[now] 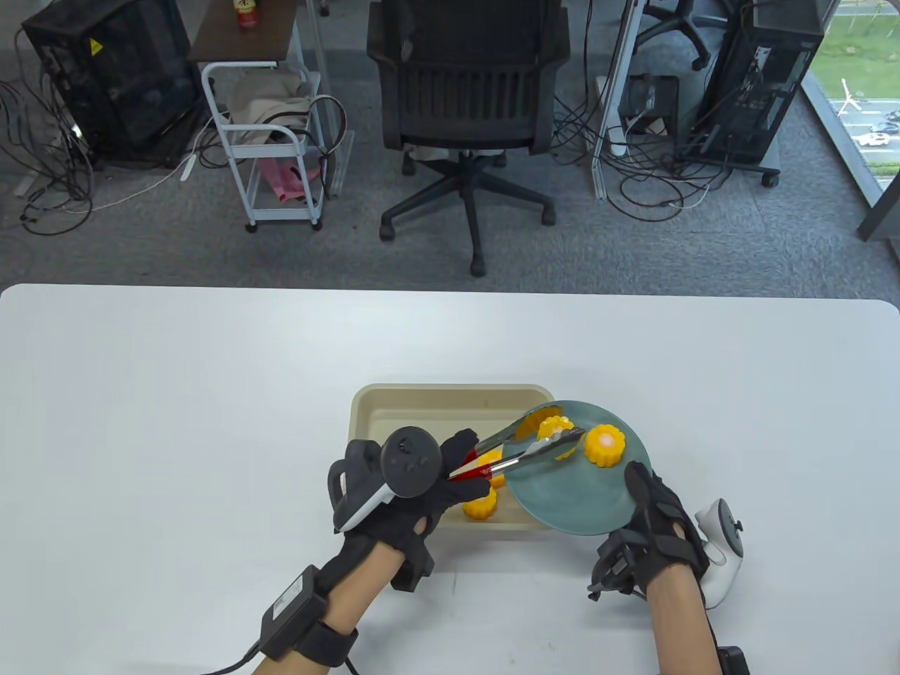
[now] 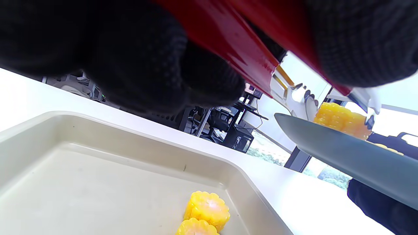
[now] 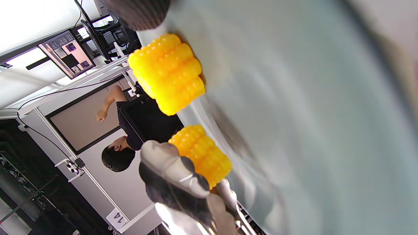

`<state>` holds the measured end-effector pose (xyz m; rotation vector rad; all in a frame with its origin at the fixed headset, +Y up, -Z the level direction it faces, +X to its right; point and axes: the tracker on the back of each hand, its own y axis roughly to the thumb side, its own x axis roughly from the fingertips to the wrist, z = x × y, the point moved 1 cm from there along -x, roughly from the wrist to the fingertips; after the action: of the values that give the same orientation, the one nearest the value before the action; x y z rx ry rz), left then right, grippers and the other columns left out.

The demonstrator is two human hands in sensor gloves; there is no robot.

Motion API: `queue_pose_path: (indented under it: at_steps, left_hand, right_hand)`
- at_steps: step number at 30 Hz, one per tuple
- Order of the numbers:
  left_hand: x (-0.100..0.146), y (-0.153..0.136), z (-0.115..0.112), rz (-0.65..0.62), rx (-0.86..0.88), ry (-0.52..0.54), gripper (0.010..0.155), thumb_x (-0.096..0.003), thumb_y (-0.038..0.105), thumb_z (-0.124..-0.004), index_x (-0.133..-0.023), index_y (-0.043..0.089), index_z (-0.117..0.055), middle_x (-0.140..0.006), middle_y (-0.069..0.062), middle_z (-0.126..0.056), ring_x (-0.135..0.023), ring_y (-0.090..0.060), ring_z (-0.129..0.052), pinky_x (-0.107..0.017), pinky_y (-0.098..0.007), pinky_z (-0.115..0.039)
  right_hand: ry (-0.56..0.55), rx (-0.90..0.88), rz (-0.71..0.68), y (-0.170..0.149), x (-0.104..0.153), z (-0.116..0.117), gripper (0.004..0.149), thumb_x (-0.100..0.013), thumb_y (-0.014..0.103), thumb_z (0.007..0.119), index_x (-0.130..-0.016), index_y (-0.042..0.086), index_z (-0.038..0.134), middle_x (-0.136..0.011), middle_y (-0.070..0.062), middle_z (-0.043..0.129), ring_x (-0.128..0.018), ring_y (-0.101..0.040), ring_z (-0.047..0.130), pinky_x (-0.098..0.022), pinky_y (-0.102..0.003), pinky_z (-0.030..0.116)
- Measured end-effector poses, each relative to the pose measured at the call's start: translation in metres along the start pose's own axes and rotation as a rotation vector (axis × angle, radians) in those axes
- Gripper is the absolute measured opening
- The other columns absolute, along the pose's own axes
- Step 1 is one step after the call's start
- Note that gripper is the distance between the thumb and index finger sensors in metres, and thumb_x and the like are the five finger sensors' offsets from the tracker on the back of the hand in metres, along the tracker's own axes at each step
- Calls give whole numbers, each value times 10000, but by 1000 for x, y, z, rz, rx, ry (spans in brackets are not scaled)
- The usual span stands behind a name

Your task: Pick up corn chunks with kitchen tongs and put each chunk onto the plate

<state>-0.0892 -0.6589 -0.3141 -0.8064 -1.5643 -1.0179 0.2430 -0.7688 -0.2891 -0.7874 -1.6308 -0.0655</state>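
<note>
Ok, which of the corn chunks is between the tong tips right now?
The corn chunk at the plate's left edge, clamped by the tongs. The other chunk on the plate sits free to its right; two more lie in the tray.

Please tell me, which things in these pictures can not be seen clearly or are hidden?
- Table view: the tray's corn chunks are partly hidden by the left hand and tongs, so no sure count.
- Left wrist view: the plate is edge-on, its top unseen.
- Right wrist view: the plate is blurred, too near the camera; only a fingertip of the right hand shows.
</note>
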Motion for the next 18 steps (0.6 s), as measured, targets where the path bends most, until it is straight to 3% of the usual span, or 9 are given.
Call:
queue_pose_path:
  at_steps: [7, 12, 18]
  left_hand:
    - [-3, -3, -6, 2, -7, -11, 727, -323, 710, -798, -1018, 509, -722, -674, 20, -1033, -248, -231, -1059, -159, -455, -909]
    - [-5, -10, -3, -13, 136, 1, 830, -310, 730, -782, -1077, 449, -638, -751, -5, -981, -316, -250, -1049, -207, -467, -905]
    - [-5, -22, 7, 13, 197, 45, 852, -314, 731, -774, -1091, 421, -611, -766, -23, -966, -326, -258, -1043, -214, -474, -899]
  right_hand:
    - [-1, 13, 2, -1, -1, 0, 527, -526, 375, 623, -1011, 176, 563, -933, -177, 854, -746, -355, 1002, -465, -405, 965]
    - [-9, 26, 3, -2, -2, -1, 529, -527, 374, 621, -1013, 174, 556, -938, -178, 847, -752, -355, 996, -469, -410, 960]
    - [-10, 12, -1, -1, -3, -2, 529, -527, 374, 621, -1013, 176, 555, -938, -180, 847, -753, -358, 993, -472, -409, 958]
